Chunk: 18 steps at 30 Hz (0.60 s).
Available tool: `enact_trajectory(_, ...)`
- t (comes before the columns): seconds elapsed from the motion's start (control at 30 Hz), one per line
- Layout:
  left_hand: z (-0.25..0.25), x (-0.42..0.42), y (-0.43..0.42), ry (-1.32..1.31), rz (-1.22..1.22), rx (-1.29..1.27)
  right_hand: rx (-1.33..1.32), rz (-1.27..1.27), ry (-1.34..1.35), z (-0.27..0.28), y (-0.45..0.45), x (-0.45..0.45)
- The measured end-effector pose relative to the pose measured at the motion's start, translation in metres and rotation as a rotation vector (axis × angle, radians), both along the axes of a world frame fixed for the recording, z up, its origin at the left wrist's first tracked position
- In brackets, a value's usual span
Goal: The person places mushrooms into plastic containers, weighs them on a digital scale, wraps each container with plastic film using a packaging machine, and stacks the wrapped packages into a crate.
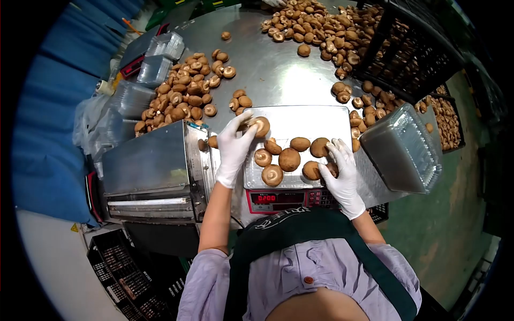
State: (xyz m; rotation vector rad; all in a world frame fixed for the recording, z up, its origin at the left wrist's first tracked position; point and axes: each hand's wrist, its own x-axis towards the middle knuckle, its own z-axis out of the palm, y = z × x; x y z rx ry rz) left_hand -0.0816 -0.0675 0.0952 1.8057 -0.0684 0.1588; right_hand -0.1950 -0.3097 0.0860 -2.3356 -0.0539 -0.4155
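My left hand (pixel 235 143), in a white glove, pinches a brown shiitake mushroom (pixel 261 126) at the left side of a steel scale pan (pixel 316 119). On the pan's right side my gloved right hand (pixel 342 176) curls its thumb and fingers round another shiitake mushroom (pixel 332 170), partly hidden by the hand. Several more shiitake lie between the hands, some cap up like the large mushroom (pixel 289 159), others stem up like the pale one (pixel 272 175). Below the pan, the red scale (pixel 284 200) has a lit display that seems to read 0.200.
Mushroom piles lie on the steel table at left (pixel 184 91) and far right (pixel 316 27). A black crate (pixel 409 48) tilts at the upper right. Stacked clear trays (pixel 399 150) stand right of the scale. A metal machine (pixel 147 160) and more plastic trays (pixel 131 99) are at left.
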Motion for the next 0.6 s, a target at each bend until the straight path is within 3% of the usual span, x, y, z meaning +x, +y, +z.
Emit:
enact_trajectory(0.03,0.002,-0.006,0.006,-0.001,0.001,0.005,0.005,0.001,-0.001,0.002,-0.001,0.000)
enact_trajectory(0.1,0.015,-0.026,0.019,0.107,0.047,-0.242,-0.059,-0.031,-0.009,0.004,-0.010,-0.004)
enact_trajectory(0.23,0.003,-0.067,0.040,0.424,-0.164,-0.249,-0.207,-0.068,0.121,0.001,-0.024,-0.017)
enact_trajectory(0.3,-0.007,-0.082,0.036,0.116,-0.162,0.187,-0.238,-0.042,0.177,-0.002,-0.027,-0.023)
enact_trajectory(0.37,-0.014,-0.088,0.035,0.132,-0.084,0.074,-0.349,0.014,0.127,0.000,-0.026,-0.027)
enact_trajectory(0.43,-0.021,-0.088,0.039,-0.056,0.069,0.309,-0.363,0.047,0.071,-0.002,-0.024,-0.029)
enact_trajectory(0.47,-0.025,-0.089,0.038,0.033,0.072,0.150,-0.319,0.070,0.040,-0.003,-0.021,-0.029)
enact_trajectory(0.6,-0.018,-0.093,0.036,-0.074,0.111,0.230,-0.073,0.061,0.023,0.001,-0.014,-0.030)
